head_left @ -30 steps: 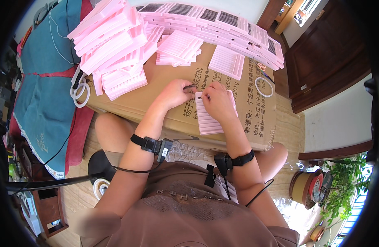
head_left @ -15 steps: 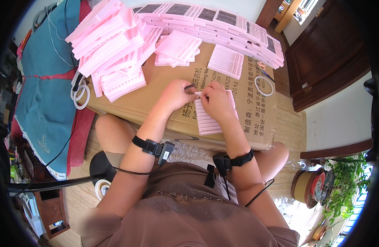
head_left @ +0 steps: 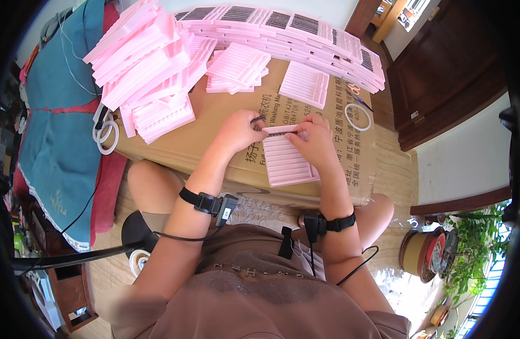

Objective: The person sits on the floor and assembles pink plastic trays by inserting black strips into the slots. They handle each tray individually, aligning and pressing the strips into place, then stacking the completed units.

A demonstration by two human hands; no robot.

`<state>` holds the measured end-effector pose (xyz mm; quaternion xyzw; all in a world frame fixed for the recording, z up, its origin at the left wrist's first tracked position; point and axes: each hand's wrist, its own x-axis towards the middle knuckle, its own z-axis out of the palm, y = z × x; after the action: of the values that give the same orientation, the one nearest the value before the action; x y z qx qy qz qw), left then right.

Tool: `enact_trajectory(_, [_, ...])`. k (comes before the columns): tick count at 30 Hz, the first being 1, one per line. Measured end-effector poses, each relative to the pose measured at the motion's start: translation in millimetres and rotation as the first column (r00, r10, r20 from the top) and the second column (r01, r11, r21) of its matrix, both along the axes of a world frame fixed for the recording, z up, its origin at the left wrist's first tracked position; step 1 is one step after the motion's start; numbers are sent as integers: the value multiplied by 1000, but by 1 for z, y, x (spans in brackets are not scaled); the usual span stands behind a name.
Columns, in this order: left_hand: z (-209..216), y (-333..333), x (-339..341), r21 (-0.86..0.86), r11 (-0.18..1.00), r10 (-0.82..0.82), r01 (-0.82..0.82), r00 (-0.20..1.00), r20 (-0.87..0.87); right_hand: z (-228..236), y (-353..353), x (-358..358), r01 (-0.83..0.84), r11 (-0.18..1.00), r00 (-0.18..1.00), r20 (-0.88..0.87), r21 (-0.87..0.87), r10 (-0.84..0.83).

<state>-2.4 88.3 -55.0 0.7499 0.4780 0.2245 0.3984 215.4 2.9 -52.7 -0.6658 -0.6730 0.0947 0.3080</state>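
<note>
A pink ridged tray (head_left: 288, 164) lies on the cardboard box in front of me, and a thin black bristly strip (head_left: 279, 134) lies along its far slot. My left hand (head_left: 238, 131) is closed at the tray's far left corner. A small bunch of dark bristly strips (head_left: 258, 119) sticks out between its fingers, and its thumb touches the tray's corner. My right hand (head_left: 316, 138) reaches over the tray's far right side, thumb and fingers pinching at the right end of the strip in the slot. Its fingertips partly hide that end.
Pink trays (head_left: 141, 56) are piled at the far left, with a smaller stack (head_left: 237, 65) beside them. One tray (head_left: 304, 85) lies apart. Trays filled with dark strips (head_left: 305, 28) line the back. Scissors (head_left: 355, 90) and a white ring (head_left: 359, 117) sit on the cardboard box (head_left: 226, 164) at right.
My right hand has shifted right along the tray's far edge, uncovering the black strip in the far slot. My left hand stays at the corner with its dark strips.
</note>
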Motion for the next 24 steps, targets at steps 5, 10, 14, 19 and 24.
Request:
enact_trajectory(5, [-3, 1, 0, -43, 999, 6, -4, 999, 39, -10, 7, 5, 45, 999, 995, -90, -1, -45])
enact_trajectory(10, [1, 0, 0, -53, 999, 3, -1, 1000, 23, -14, 11, 4, 63, 998, 990, -128, 27, -59])
enact_trajectory(14, [4, -1, -1, -53, 999, -6, 6, 1000, -3, -15, 12, 2, 80, 994, 995, -58, 71, -76])
enact_trajectory(19, [4, 0, -1, -33, 999, -7, 6, 1000, -27, -16, 14, 1, 96, 993, 995, -41, 62, -94])
enact_trajectory(24, [3, 0, -1, -28, 1000, -10, 9, 1000, -25, -14, 15, -2, 116, 993, 993, -25, 27, -115])
